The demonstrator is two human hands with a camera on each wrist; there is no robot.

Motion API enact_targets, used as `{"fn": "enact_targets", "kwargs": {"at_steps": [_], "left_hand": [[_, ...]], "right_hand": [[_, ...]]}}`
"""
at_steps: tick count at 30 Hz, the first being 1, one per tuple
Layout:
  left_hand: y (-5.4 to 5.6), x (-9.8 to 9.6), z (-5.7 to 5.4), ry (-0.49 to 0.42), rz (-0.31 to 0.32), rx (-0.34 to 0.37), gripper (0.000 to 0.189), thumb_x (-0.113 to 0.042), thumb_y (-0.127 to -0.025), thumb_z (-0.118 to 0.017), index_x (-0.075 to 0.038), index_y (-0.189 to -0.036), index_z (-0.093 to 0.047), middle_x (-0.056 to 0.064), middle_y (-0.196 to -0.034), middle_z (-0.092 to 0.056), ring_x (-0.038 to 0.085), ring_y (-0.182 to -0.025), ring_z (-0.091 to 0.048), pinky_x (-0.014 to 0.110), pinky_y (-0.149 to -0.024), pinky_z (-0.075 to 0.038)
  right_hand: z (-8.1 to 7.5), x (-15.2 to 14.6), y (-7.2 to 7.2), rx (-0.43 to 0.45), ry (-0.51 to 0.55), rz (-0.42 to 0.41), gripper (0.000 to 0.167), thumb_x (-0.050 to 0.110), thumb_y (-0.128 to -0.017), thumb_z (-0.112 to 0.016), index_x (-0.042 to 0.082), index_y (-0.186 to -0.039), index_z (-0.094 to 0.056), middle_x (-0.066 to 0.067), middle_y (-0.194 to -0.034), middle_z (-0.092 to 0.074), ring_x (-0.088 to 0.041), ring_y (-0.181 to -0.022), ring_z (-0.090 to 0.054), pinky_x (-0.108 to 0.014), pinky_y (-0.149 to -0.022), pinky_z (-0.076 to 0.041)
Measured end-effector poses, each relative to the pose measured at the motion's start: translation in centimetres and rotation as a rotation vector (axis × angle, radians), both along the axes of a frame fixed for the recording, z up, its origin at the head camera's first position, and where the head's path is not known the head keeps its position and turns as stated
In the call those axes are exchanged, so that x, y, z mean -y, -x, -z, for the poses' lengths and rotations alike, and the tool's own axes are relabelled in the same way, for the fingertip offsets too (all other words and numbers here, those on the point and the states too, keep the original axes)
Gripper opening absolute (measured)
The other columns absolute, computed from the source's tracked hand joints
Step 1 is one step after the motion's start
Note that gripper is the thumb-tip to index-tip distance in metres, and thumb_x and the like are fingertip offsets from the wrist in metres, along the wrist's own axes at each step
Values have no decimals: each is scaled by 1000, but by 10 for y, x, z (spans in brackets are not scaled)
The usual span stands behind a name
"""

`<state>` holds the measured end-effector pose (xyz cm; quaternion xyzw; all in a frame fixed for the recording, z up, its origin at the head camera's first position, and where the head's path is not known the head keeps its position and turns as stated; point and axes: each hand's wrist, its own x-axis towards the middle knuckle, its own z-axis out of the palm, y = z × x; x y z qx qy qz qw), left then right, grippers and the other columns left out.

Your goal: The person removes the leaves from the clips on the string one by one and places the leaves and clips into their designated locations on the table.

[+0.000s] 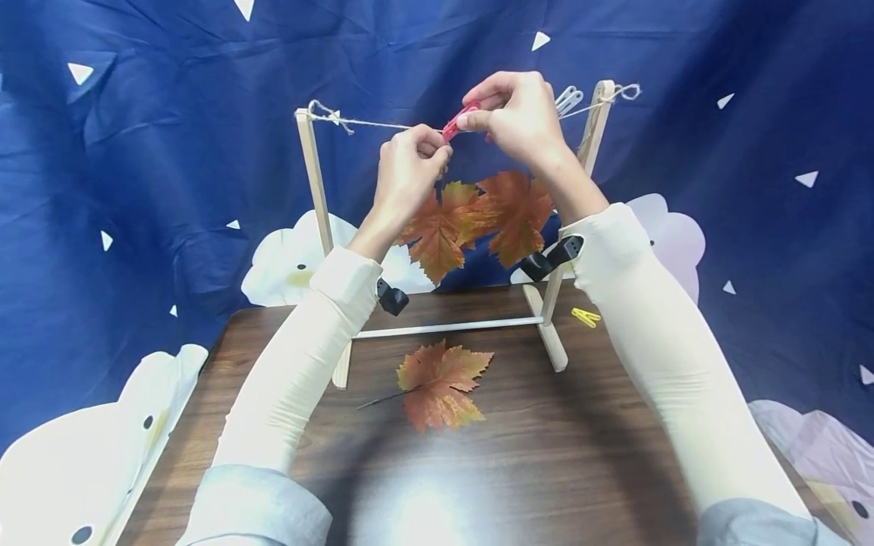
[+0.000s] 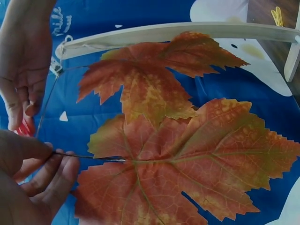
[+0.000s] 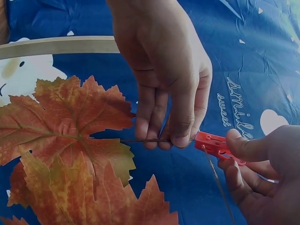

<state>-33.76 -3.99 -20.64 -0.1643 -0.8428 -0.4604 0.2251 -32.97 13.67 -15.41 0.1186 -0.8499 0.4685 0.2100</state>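
My left hand (image 1: 408,168) pinches the thin dark stem of an orange maple leaf (image 2: 187,164), which hangs below the fingers. Up at the string (image 1: 378,123), my right hand (image 1: 524,114) grips a red clothespin (image 3: 215,144) between thumb and fingers. The clothespin's jaws are at the string and the stem's end, just beside the left fingertips. A second orange leaf (image 1: 519,212) hangs to the right, partly overlapping the first. Near the right post a white clothespin (image 1: 568,100) sits on the string, partly behind the right hand.
Two wooden posts, left (image 1: 314,178) and right (image 1: 599,121), carry the string; a white rod (image 1: 451,327) joins them low down. Another maple leaf (image 1: 442,385) lies on the brown table (image 1: 532,432). A yellow clothespin (image 1: 586,317) lies beside the right foot.
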Motion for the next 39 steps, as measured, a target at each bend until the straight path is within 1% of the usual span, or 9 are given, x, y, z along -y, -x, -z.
{"fn": "enact_targets", "kwargs": {"at_steps": [4, 10, 13, 16, 21, 25, 33, 36, 39], "left_hand": [[0, 1, -1, 4, -6, -6, 14, -18, -102, -72, -7, -107, -77, 7, -94, -78, 11, -77, -70, 20, -75, -56], [-1, -1, 0, 9, 8, -3, 13, -18, -102, -71, -7, -106, -77, 7, -92, -77, 11, -77, -70, 21, -73, -55], [-2, 0, 0, 4, 3, -4, 12, -18, -102, -71, -8, -105, -76, 7, -93, -77, 11, -76, -70, 21, -73, -56], [-2, 1, 0, -2, -1, 1, 12, -19, -102, -71, -8, -105, -76, 7, -93, -78, 11, -76, -71, 21, -74, -56], [-3, 2, -2, 1, -4, 6, 13, -20, -102, -71, -8, -106, -77, 7, -94, -78, 11, -76, -72, 21, -74, -56], [-6, 4, -4, -3, -6, 4, 13, -19, -102, -71, -8, -107, -76, 7, -94, -78, 11, -76, -72, 21, -75, -57], [-9, 8, -4, -14, -3, -31, 13, -18, -102, -71, -7, -107, -76, 8, -94, -78, 11, -77, -72, 20, -75, -57], [-10, 9, -5, -25, 4, -54, 12, -16, -101, -71, -6, -107, -76, 9, -94, -79, 11, -76, -74, 20, -74, -57], [-11, 11, -5, -35, 8, -55, 13, -15, -101, -71, -5, -108, -76, 9, -95, -80, 11, -75, -74, 20, -74, -58]], "right_hand": [[0, 0, 0, -32, 30, 5, 35, 28, -91, -85, 9, -119, -80, -1, -100, -80, -6, -74, -68, -20, -72, -56], [2, -3, 0, -75, 81, 3, 32, 26, -89, -87, 7, -113, -81, 7, -87, -77, -7, -65, -65, -21, -67, -54], [2, -2, 0, -107, 105, -5, 29, 24, -89, -87, 7, -111, -82, 9, -85, -76, -8, -64, -65, -21, -66, -54], [2, -2, -1, -121, 132, -5, 27, 24, -89, -87, 8, -110, -82, 8, -87, -78, -7, -65, -66, -21, -68, -54], [0, -5, -3, -130, 155, 8, 25, 25, -90, -87, 10, -110, -83, 6, -91, -79, -11, -72, -68, -21, -72, -55], [-1, -6, -4, -140, 173, 2, 23, 24, -89, -87, 11, -108, -84, 7, -91, -79, -13, -75, -70, -20, -74, -56], [-1, -12, -7, -158, 232, -13, 23, 20, -89, -88, 8, -108, -84, 8, -89, -78, -9, -70, -69, -18, -73, -57], [0, -16, -9, -172, 239, -7, 24, 20, -88, -88, 8, -109, -84, 8, -90, -79, -8, -70, -70, -18, -73, -57], [0, -19, -10, -177, 249, 0, 25, 20, -88, -88, 8, -109, -84, 7, -92, -80, -8, -71, -70, -18, -74, -57]]}}
